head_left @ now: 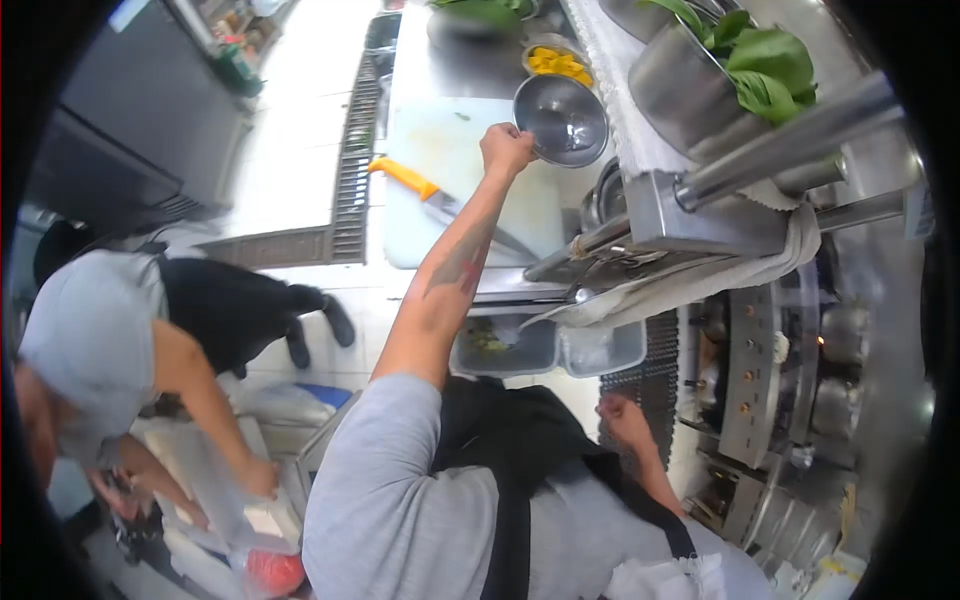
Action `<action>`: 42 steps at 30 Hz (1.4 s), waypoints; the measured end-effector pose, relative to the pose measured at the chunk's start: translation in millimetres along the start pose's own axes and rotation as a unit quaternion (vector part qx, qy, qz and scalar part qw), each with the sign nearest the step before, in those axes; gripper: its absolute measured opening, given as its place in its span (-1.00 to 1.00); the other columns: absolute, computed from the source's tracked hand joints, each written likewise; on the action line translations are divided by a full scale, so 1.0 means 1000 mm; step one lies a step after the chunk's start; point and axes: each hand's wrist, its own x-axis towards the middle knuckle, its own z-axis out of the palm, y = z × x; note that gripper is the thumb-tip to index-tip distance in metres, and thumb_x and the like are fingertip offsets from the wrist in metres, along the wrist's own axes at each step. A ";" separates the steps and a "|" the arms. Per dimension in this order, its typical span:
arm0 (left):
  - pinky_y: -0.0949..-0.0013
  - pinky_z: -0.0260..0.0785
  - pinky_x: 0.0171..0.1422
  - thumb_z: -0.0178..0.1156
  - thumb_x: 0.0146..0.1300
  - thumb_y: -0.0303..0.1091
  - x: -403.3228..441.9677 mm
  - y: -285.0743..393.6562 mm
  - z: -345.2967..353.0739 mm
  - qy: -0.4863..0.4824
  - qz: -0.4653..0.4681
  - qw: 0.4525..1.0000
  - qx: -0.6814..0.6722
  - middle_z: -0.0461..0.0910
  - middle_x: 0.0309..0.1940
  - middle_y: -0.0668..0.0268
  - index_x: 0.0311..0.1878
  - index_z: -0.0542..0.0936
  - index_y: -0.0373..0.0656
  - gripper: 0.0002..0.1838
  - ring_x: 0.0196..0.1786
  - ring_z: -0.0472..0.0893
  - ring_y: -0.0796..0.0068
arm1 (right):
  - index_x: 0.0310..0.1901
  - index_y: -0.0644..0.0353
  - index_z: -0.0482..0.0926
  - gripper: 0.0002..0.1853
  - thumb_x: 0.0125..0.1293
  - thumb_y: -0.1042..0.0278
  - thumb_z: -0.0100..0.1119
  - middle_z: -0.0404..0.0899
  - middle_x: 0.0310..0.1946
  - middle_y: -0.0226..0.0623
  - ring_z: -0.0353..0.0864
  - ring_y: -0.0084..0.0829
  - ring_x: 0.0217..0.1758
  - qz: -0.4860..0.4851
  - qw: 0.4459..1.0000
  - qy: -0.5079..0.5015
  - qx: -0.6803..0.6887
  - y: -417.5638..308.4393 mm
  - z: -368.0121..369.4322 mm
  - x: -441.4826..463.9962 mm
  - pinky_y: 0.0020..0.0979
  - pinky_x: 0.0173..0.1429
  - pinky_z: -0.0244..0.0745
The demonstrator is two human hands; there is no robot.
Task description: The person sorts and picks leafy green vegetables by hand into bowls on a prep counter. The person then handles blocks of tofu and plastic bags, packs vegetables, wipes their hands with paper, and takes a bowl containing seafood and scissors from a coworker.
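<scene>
My left hand [508,148] is closed on the near-left rim of a metal bowl [566,108], tilted so that its shiny inside shows. The bowl is at the right edge of a white cutting board [425,130]. A knife with a yellow handle [403,178] lies on the board, and my left forearm hides part of its blade. Down at my right side, away from the counter, my right hand [627,420] has its fingers curled in, with nothing visible in them. Beyond the bowl stands a container of cut yellow pieces [558,65].
A metal pot with green leaves [690,90] stands on a raised shelf at right. Below the counter hang plastic bins [510,345]. A cloth [700,275] drapes over the rail. A stove [750,370] is at right. Another person [95,310] bends over containers at left.
</scene>
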 end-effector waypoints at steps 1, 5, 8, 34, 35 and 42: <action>0.27 0.65 -0.24 0.26 0.07 -0.35 -0.016 0.007 -0.026 0.017 0.011 0.999 -0.029 0.69 -0.57 0.03 -0.55 0.62 -0.38 -0.75 -0.44 0.76 0.17 | 0.22 0.24 0.58 -0.47 0.31 0.09 0.33 0.72 -0.01 -0.11 0.74 -0.21 -0.07 -0.022 0.999 -0.011 0.026 0.004 0.001 0.012 -0.27 0.06 0.61; 0.35 0.61 -0.43 0.25 0.13 -0.38 -0.081 0.020 -0.132 0.071 0.074 0.990 -0.098 0.67 -0.61 0.09 -0.55 0.62 -0.34 -0.77 -0.54 0.73 0.39 | 0.22 0.31 0.55 -0.46 0.31 0.14 0.32 0.70 0.02 -0.05 0.74 -0.23 0.00 -0.169 0.983 -0.069 0.016 -0.022 -0.003 0.069 -0.30 0.12 0.60; 0.38 0.56 -0.38 0.25 0.18 -0.34 -0.152 0.027 -0.205 0.168 0.069 0.977 0.115 0.64 -0.66 0.20 -0.53 0.59 -0.28 -0.76 -0.53 0.73 0.43 | 0.26 0.34 0.51 -0.50 0.34 0.29 0.30 0.69 0.03 -0.05 0.70 -0.30 0.09 -0.311 0.942 -0.125 -0.007 -0.047 0.004 0.114 -0.35 0.16 0.58; 0.53 0.49 -0.43 0.23 0.40 -0.43 -0.864 -0.156 -0.236 0.605 -0.148 0.717 -0.314 0.62 -0.44 0.31 -0.40 0.48 -0.14 -0.79 -0.45 0.70 0.46 | 0.40 -0.21 0.40 -0.29 0.20 0.36 0.40 0.37 0.38 0.04 0.73 -0.16 -0.08 -0.696 0.504 -0.445 -0.250 -0.217 0.252 -0.179 -0.24 0.11 0.60; 0.53 0.47 -0.44 0.23 0.40 -0.43 -0.880 -0.155 -0.242 0.617 -0.153 0.707 -0.309 0.62 -0.44 0.31 -0.40 0.47 -0.13 -0.79 -0.45 0.71 0.45 | 0.28 -0.10 0.51 -0.44 0.22 0.32 0.39 0.44 0.29 0.01 0.73 -0.16 -0.11 -0.712 0.489 -0.438 -0.251 -0.215 0.264 -0.198 -0.23 0.09 0.60; 0.50 0.51 -0.42 0.23 0.39 -0.41 -0.948 -0.192 -0.326 0.608 -0.092 0.704 -0.354 0.62 -0.42 0.27 -0.35 0.50 -0.20 -0.83 -0.45 0.71 0.40 | -0.03 0.05 0.64 -0.65 0.18 0.18 0.45 0.60 -0.18 -0.13 0.69 -0.20 -0.13 -0.740 0.481 -0.382 -0.275 -0.241 0.371 -0.290 -0.18 0.03 0.59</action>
